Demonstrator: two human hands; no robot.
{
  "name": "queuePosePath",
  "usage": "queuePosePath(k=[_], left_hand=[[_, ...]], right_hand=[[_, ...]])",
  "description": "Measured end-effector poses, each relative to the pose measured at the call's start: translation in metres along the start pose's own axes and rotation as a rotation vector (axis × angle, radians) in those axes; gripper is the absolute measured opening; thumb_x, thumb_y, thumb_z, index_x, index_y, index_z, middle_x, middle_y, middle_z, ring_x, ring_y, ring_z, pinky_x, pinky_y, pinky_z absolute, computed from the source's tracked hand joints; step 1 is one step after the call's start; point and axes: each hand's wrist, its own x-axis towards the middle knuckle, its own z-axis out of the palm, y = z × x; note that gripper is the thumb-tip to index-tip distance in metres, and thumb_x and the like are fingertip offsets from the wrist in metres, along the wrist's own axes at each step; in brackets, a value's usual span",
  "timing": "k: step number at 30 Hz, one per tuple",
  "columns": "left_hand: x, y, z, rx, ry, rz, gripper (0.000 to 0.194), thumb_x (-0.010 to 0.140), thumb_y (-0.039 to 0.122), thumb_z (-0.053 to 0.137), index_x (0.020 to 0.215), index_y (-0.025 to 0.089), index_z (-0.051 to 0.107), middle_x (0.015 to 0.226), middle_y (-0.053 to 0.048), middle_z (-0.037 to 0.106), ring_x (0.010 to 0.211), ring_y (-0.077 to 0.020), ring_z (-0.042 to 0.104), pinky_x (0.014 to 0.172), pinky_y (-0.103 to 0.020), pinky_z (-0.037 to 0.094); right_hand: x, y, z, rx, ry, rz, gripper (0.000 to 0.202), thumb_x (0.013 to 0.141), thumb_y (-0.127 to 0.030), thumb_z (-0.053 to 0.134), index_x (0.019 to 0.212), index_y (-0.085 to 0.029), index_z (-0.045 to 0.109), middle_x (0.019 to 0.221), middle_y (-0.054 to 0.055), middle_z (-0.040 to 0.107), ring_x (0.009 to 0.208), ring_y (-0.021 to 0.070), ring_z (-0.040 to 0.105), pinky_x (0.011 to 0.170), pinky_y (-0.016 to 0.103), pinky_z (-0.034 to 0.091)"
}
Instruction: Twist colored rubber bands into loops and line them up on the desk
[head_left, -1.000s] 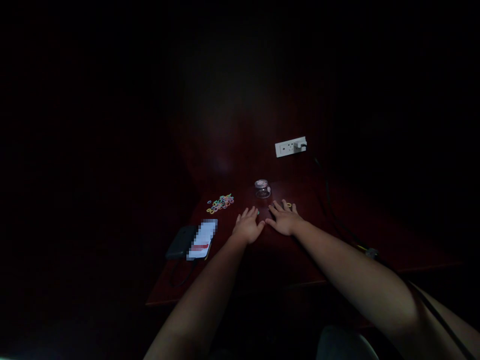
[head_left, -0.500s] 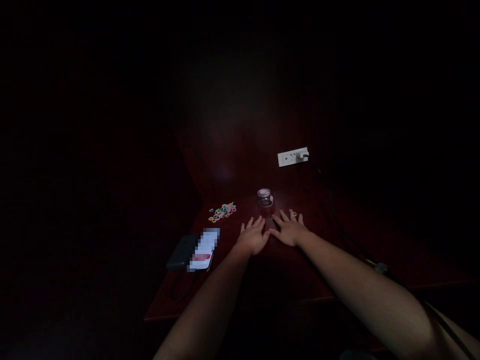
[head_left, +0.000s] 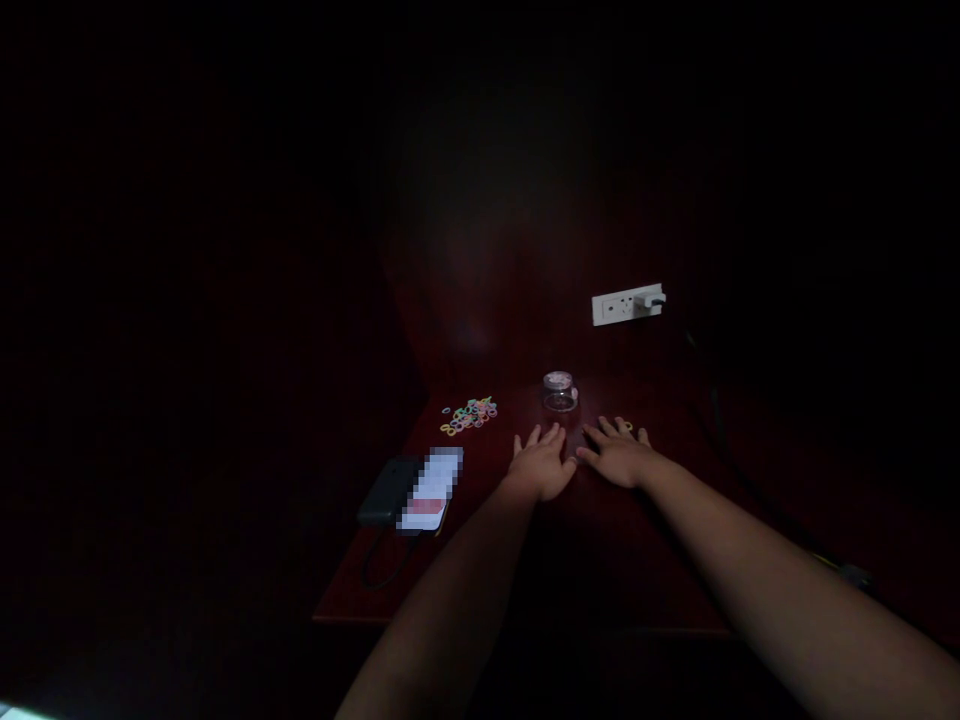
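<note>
The clear jar (head_left: 560, 393) stands pale patterned end up, its inside too dim to judge, with a pile of coloured bands (head_left: 472, 414) to its left. Nearer than the jar, the left hand (head_left: 541, 468) and right hand (head_left: 618, 460) lie palm-down, fingers spread, gripping nothing; a yellow band (head_left: 628, 427) sits by the right one's fingers.
</note>
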Motion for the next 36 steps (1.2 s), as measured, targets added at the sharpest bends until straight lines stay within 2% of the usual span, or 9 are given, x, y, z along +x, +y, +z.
queuePosePath(k=[5,9,13,19,22,25,28,33,36], left_hand=[[0.004,-0.014,-0.003,-0.058,0.172,-0.018,0.054,0.082,0.038,0.035,0.134,0.024,0.034,0.142,-0.001,0.030,0.131,-0.0232,0.022,0.107,-0.042,0.020],[0.012,-0.033,-0.004,-0.052,0.277,-0.252,0.054,0.078,0.037,0.041,0.127,0.015,0.043,0.137,-0.009,0.036,0.127,-0.0255,0.028,0.104,-0.038,0.025],[0.022,-0.045,-0.005,-0.033,0.278,-0.434,0.059,0.076,0.045,0.042,0.126,0.012,0.043,0.140,-0.014,0.030,0.128,-0.0307,0.025,0.102,-0.044,0.024],[0.039,-0.052,-0.005,0.002,0.274,-0.582,0.070,0.073,0.051,0.041,0.132,0.014,0.034,0.146,-0.014,0.012,0.131,-0.0348,0.016,0.102,-0.049,0.020],[0.046,-0.055,-0.005,0.010,0.284,-0.651,0.072,0.073,0.052,0.040,0.133,0.014,0.033,0.146,-0.015,0.011,0.131,-0.0352,0.014,0.102,-0.050,0.019],[0.050,-0.057,-0.006,0.010,0.295,-0.686,0.070,0.073,0.051,0.039,0.131,0.012,0.035,0.144,-0.016,0.017,0.131,-0.0359,0.015,0.101,-0.050,0.019],[0.050,-0.058,-0.008,-0.004,0.307,-0.681,0.068,0.074,0.049,0.039,0.131,0.011,0.035,0.143,-0.016,0.021,0.130,-0.0362,0.018,0.100,-0.051,0.020],[0.045,-0.059,-0.010,-0.043,0.330,-0.637,0.064,0.075,0.045,0.042,0.128,0.010,0.038,0.142,-0.017,0.023,0.129,-0.0366,0.019,0.100,-0.050,0.021],[0.042,-0.060,-0.010,-0.067,0.395,-0.609,0.061,0.072,0.041,0.049,0.125,0.011,0.042,0.140,-0.017,0.028,0.128,-0.0359,0.023,0.100,-0.049,0.024]], right_hand=[[0.000,0.002,-0.006,0.009,0.100,-0.028,0.055,0.084,-0.044,0.031,0.136,-0.025,0.030,0.146,0.009,0.017,0.132,0.0349,0.010,0.098,0.062,0.011],[-0.002,0.008,-0.016,0.054,0.194,-0.045,0.046,0.084,-0.031,0.033,0.128,-0.021,0.040,0.138,0.011,0.034,0.126,0.0324,0.028,0.096,0.060,0.019],[-0.003,0.009,-0.026,0.085,0.304,-0.033,0.038,0.082,-0.026,0.035,0.117,-0.017,0.049,0.118,0.014,0.052,0.107,0.0277,0.049,0.093,0.051,0.029],[-0.004,0.009,-0.031,0.148,0.442,-0.053,0.031,0.082,-0.024,0.036,0.106,-0.017,0.054,0.106,0.012,0.058,0.099,0.0236,0.054,0.086,0.037,0.037],[-0.004,0.012,-0.031,0.200,0.491,-0.061,0.028,0.082,-0.023,0.036,0.103,-0.017,0.055,0.104,0.011,0.058,0.098,0.0216,0.054,0.084,0.033,0.038],[-0.004,0.015,-0.031,0.258,0.537,-0.060,0.026,0.082,-0.022,0.036,0.100,-0.018,0.055,0.104,0.010,0.059,0.097,0.0210,0.054,0.084,0.032,0.039],[-0.005,0.017,-0.036,0.357,0.640,-0.067,0.024,0.082,-0.020,0.036,0.098,-0.018,0.055,0.102,0.009,0.059,0.095,0.0203,0.054,0.084,0.031,0.038],[-0.009,0.025,-0.047,0.643,0.980,-0.013,0.027,0.085,-0.022,0.029,0.099,-0.016,0.051,0.090,0.008,0.061,0.085,0.0177,0.057,0.079,0.030,0.040],[-0.008,0.032,-0.050,0.806,1.125,0.039,0.025,0.085,-0.024,0.029,0.097,-0.015,0.050,0.081,0.005,0.060,0.073,0.0152,0.057,0.071,0.029,0.043]])
